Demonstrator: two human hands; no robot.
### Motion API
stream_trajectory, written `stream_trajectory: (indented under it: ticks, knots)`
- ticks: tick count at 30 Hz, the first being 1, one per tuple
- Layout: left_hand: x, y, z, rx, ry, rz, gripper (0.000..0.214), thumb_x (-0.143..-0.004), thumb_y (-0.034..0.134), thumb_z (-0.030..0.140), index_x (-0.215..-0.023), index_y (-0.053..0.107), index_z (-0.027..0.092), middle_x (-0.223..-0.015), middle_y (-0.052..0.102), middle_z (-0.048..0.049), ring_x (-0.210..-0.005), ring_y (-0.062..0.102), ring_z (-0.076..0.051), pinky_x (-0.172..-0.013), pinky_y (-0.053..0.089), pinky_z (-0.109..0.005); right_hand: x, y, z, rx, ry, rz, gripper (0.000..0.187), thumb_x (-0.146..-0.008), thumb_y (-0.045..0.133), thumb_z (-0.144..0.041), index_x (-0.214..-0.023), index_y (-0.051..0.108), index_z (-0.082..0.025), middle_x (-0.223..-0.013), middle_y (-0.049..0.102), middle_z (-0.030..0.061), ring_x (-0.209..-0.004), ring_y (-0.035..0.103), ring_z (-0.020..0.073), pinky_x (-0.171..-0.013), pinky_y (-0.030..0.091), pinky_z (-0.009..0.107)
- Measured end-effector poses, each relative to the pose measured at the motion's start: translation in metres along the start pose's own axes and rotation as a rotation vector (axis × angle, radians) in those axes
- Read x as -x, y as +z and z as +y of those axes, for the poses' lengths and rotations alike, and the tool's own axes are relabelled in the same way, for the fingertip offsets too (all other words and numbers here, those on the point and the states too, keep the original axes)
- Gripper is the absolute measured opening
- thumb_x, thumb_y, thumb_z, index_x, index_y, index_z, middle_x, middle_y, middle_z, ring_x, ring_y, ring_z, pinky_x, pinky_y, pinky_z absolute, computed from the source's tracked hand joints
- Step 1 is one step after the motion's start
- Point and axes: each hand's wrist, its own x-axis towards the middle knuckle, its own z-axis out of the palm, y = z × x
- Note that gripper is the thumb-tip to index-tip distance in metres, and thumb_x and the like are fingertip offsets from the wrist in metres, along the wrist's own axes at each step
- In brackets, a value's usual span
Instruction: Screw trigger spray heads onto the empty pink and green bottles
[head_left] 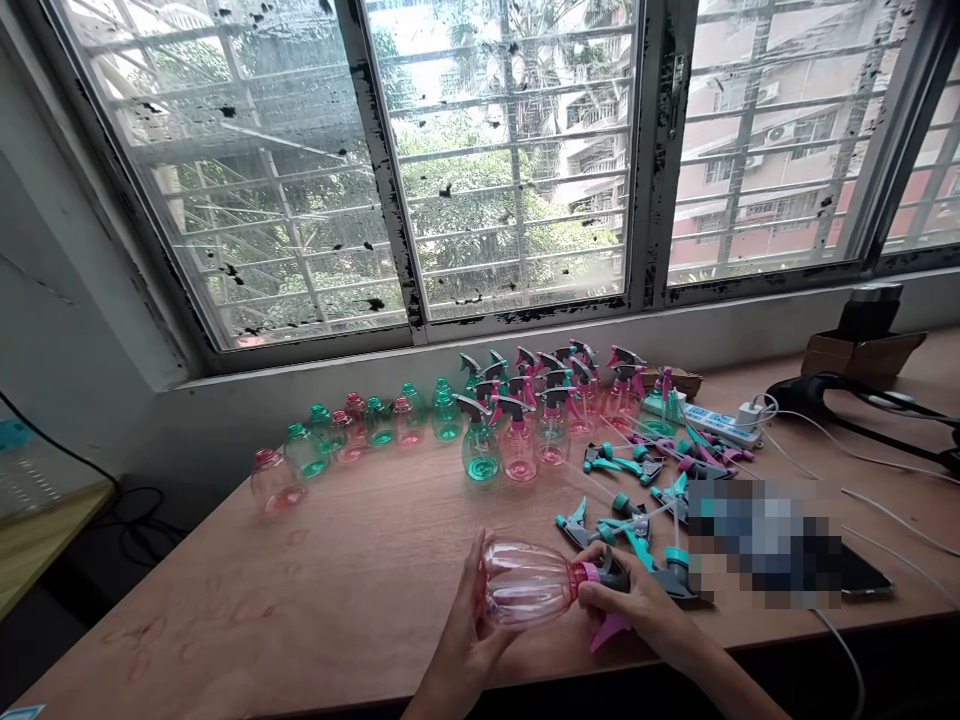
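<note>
A clear pink spray bottle [527, 583] lies on its side near the table's front edge. My left hand [466, 640] cups its rounded body from below. My right hand [637, 602] is closed round the pink collar and the grey-and-pink trigger head [613, 590] at the bottle's neck. Just behind my right hand lies a loose pile of trigger heads [637, 490] in teal, grey and pink, some with thin dip tubes.
Capless pink and green bottles [352, 440] stand in a curved row at the back left of the wooden table [337, 570]. Several finished spray bottles [540, 400] cluster by the window. A power strip [712, 422], cables, a phone [862, 575] and a cardboard box [862, 352] occupy the right.
</note>
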Motion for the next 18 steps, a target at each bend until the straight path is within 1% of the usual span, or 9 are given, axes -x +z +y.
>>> stream_trajectory:
  ticks: [2,4,6,8,10,12,15,18]
  knots:
    - [0.0010,-0.0002,-0.0017,0.035,-0.004,-0.018,0.110,-0.076,0.084,0.043,-0.160,0.014,0.036,-0.169,0.021,-0.0089,-0.152,0.026,-0.037,-0.125,0.021,-0.052,0.0010,-0.0001,-0.0012,0.030,-0.010,0.000,0.042,-0.075,0.084,-0.049,-0.094,0.063,-0.019,-0.066,0.068,-0.0024,-0.056,0.063,0.0164,-0.057,0.046,0.027]
    - [0.0015,0.0003,-0.0021,0.057,-0.016,-0.020,0.114,-0.073,0.085,0.047,-0.160,0.012,0.034,-0.170,0.017,-0.0091,-0.154,0.021,-0.036,-0.125,0.019,-0.052,0.0023,-0.0002,-0.0029,0.081,-0.032,0.003,0.040,-0.076,0.084,-0.048,-0.096,0.064,-0.019,-0.066,0.067,-0.0027,-0.059,0.063,0.0168,-0.058,0.047,0.028]
    - [0.0014,0.0011,-0.0008,0.072,-0.032,-0.021,0.111,-0.075,0.083,0.050,-0.160,0.014,0.031,-0.169,0.018,-0.0099,-0.154,0.021,-0.036,-0.125,0.020,-0.051,0.0030,-0.0003,-0.0039,0.115,-0.051,0.011,0.039,-0.076,0.084,-0.048,-0.096,0.065,-0.020,-0.067,0.067,-0.0028,-0.060,0.062,0.0169,-0.058,0.047,0.028]
    - [0.0009,0.0015,0.0011,0.084,-0.041,-0.031,0.111,-0.075,0.083,0.050,-0.160,0.016,0.029,-0.167,0.024,-0.0120,-0.152,0.027,-0.037,-0.123,0.025,-0.051,0.0024,-0.0003,-0.0037,0.109,-0.048,0.008,0.040,-0.076,0.084,-0.048,-0.096,0.065,-0.020,-0.066,0.067,-0.0029,-0.059,0.062,0.0164,-0.058,0.047,0.027]
    - [0.0005,0.0011,0.0020,0.073,-0.032,-0.033,0.110,-0.075,0.083,0.048,-0.160,0.015,0.031,-0.166,0.029,-0.0124,-0.149,0.032,-0.038,-0.122,0.027,-0.053,0.0011,-0.0003,-0.0025,0.074,-0.028,0.005,0.041,-0.076,0.084,-0.048,-0.096,0.063,-0.019,-0.064,0.067,-0.0032,-0.057,0.062,0.0158,-0.056,0.046,0.026]
    - [0.0010,-0.0003,0.0013,0.031,-0.016,-0.031,0.106,-0.079,0.081,0.043,-0.160,0.013,0.034,-0.166,0.028,-0.0104,-0.150,0.031,-0.037,-0.124,0.021,-0.054,-0.0002,-0.0007,-0.0008,0.041,-0.012,0.009,0.041,-0.075,0.084,-0.049,-0.095,0.063,-0.019,-0.064,0.067,-0.0030,-0.056,0.062,0.0155,-0.056,0.045,0.026]
    - [0.0035,-0.0028,-0.0007,-0.021,-0.001,-0.032,0.102,-0.083,0.078,0.038,-0.160,0.011,0.038,-0.169,0.023,-0.0064,-0.154,0.023,-0.035,-0.126,0.012,-0.054,-0.0006,-0.0014,0.0011,0.019,-0.005,0.003,0.042,-0.076,0.084,-0.048,-0.095,0.062,-0.018,-0.066,0.067,-0.0025,-0.057,0.062,0.0154,-0.057,0.046,0.027]
    - [0.0056,-0.0039,-0.0024,-0.015,-0.011,-0.035,0.102,-0.084,0.078,0.038,-0.160,0.010,0.037,-0.170,0.019,-0.0060,-0.154,0.022,-0.035,-0.126,0.012,-0.053,0.0007,-0.0018,0.0017,0.025,-0.011,-0.001,0.043,-0.076,0.084,-0.048,-0.096,0.062,-0.018,-0.065,0.067,-0.0033,-0.057,0.061,0.0148,-0.056,0.044,0.026]
